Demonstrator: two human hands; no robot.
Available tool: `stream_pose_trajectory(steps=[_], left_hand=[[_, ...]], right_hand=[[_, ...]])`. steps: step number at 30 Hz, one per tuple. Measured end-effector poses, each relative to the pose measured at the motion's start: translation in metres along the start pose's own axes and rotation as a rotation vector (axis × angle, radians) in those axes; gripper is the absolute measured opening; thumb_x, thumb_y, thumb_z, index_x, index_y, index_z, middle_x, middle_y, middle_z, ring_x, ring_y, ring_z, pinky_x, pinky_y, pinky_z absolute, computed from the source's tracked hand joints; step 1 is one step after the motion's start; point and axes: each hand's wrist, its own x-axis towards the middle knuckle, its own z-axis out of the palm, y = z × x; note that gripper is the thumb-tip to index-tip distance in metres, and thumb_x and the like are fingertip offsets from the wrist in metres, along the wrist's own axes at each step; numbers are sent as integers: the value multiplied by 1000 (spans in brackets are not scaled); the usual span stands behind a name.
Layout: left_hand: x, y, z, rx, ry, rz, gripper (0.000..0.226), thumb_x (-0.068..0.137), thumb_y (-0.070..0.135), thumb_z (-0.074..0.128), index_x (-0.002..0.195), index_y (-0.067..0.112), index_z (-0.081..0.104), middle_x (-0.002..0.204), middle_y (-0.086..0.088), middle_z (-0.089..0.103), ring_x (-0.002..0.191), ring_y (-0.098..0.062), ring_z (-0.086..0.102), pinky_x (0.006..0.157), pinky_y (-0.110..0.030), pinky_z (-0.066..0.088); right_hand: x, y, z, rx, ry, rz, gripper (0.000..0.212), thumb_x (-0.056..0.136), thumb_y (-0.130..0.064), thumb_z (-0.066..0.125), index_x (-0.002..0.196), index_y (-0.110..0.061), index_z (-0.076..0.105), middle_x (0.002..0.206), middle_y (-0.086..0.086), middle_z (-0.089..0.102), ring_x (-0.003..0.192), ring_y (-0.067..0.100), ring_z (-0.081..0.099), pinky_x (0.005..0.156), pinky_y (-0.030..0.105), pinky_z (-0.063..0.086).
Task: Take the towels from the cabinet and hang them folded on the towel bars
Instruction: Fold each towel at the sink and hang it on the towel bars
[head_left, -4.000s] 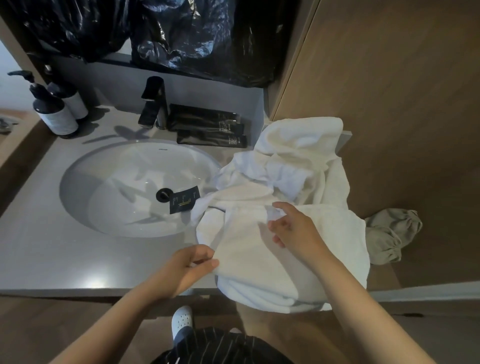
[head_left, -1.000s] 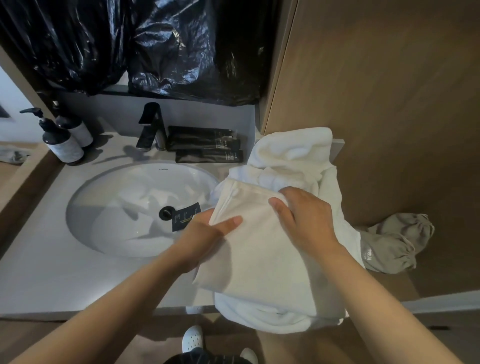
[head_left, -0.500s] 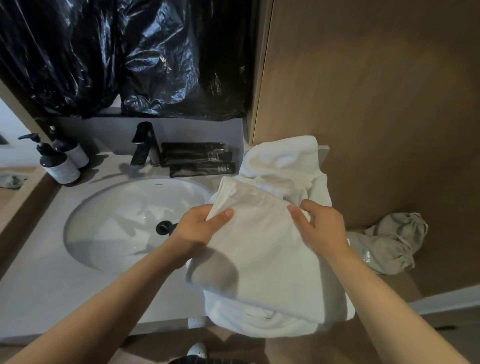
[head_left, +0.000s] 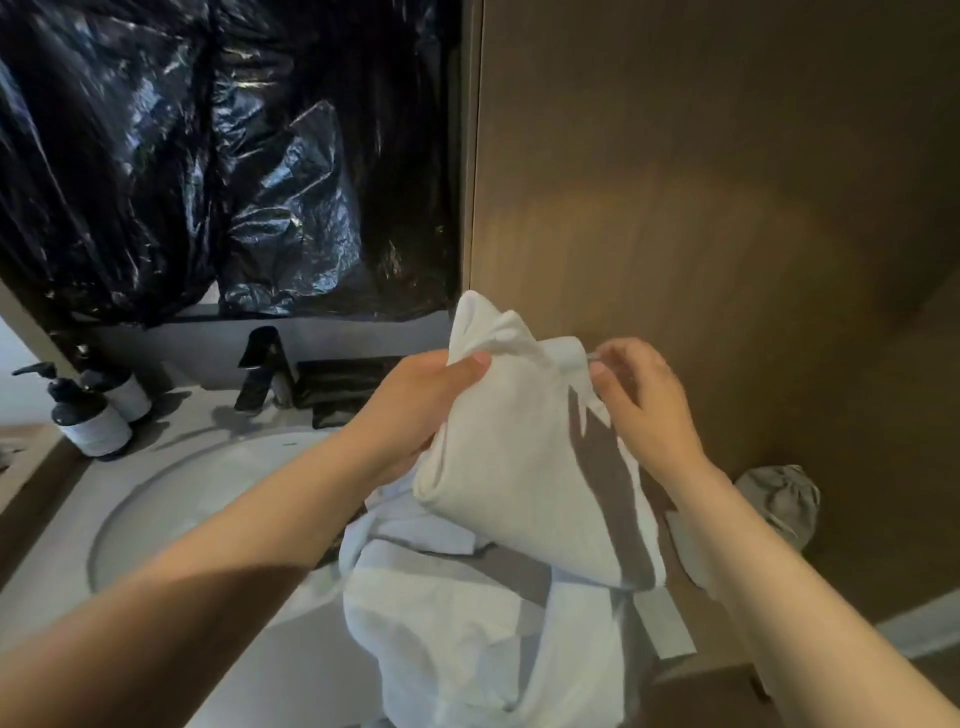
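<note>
A folded white towel (head_left: 519, 467) is held up in the air in front of me, above the counter's right end. My left hand (head_left: 415, 410) grips its left upper edge, thumb on top. My right hand (head_left: 644, 405) pinches its right upper corner. Below it a heap of loose white towels (head_left: 457, 634) lies on the counter and hangs over its front edge. No towel bar is in view.
A grey counter (head_left: 57, 561) holds a white sink (head_left: 171, 504), a black tap (head_left: 260, 369) and two pump bottles (head_left: 88, 421). Black plastic sheeting (head_left: 208, 156) covers the mirror. A wooden wall panel (head_left: 701, 208) stands at the right, with a grey cloth bag (head_left: 779, 499) low beside it.
Both hands have lifted the folded towel off the heap and raised it towards the wall panel. The view has tilted upward.
</note>
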Motion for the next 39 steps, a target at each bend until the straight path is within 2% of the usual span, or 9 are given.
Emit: stream_pose_trajectory(steps=[3,8,10,26,29,31,33,37,39], left_hand=[[12,20,17,8,41,-4,34,97,28,57,112,-1,65,103,-15,72,91,-29,68,81,-38,54],[25,54,50,-32,27,9,21,97,16,55,81,3,62,39,-1,55,40,-16,62,45,-13,48],[28,69,69,-131,-16,29,19,97,9,54,98,-9,60,53,-12,65,64,-12,65,50,-18,55],[39,105,152,-349,-96,45,17,97,11,53,93,-3,62,74,-17,72,55,-19,71,48,-17,54],[38,105,148,83,-25,233,30,93,30,60,79,4,65,68,-10,73,55,-17,69,50,-25,53],[39,101,142,675,173,559,41,91,47,57,66,15,58,61,2,66,57,-13,61,52,-28,44],[32,107,136,827,244,855,33,90,52,56,73,23,56,70,9,59,66,-6,55,55,-27,40],[25,120,137,865,-219,1034,40,90,47,60,125,28,57,125,16,55,118,1,46,91,-9,38],[21,120,145,841,-362,966,45,89,45,64,130,29,55,126,20,57,116,6,49,88,-9,43]], right_hand=[[-8,-17,-22,149,108,-42,14,97,-31,55,109,-26,61,104,-12,64,95,2,60,80,21,52],[-27,-48,-62,297,169,-102,11,96,-31,56,96,-34,66,92,-18,66,91,6,64,75,14,51],[-32,-59,-78,312,195,-139,11,96,-30,57,97,-34,67,94,-17,67,92,9,65,74,17,54],[-46,-67,-131,-201,545,-86,38,89,-50,53,105,-20,70,100,-8,69,81,4,60,68,11,48],[-47,-62,-140,-158,561,-79,20,95,-32,57,102,-18,69,98,-5,69,81,6,61,68,6,43],[-45,-60,-151,-142,544,-82,11,96,-23,59,100,-18,68,95,-6,68,81,5,60,67,4,42],[-42,-60,-163,-144,502,-95,8,96,-21,58,97,-18,66,93,-7,66,81,1,58,70,2,40],[-39,-60,-187,-183,362,-121,9,97,-23,55,95,-20,63,91,-11,62,84,0,57,70,7,39],[-41,-60,-197,-200,327,-161,9,98,-23,56,93,-20,63,88,-13,61,82,0,55,69,9,38]])
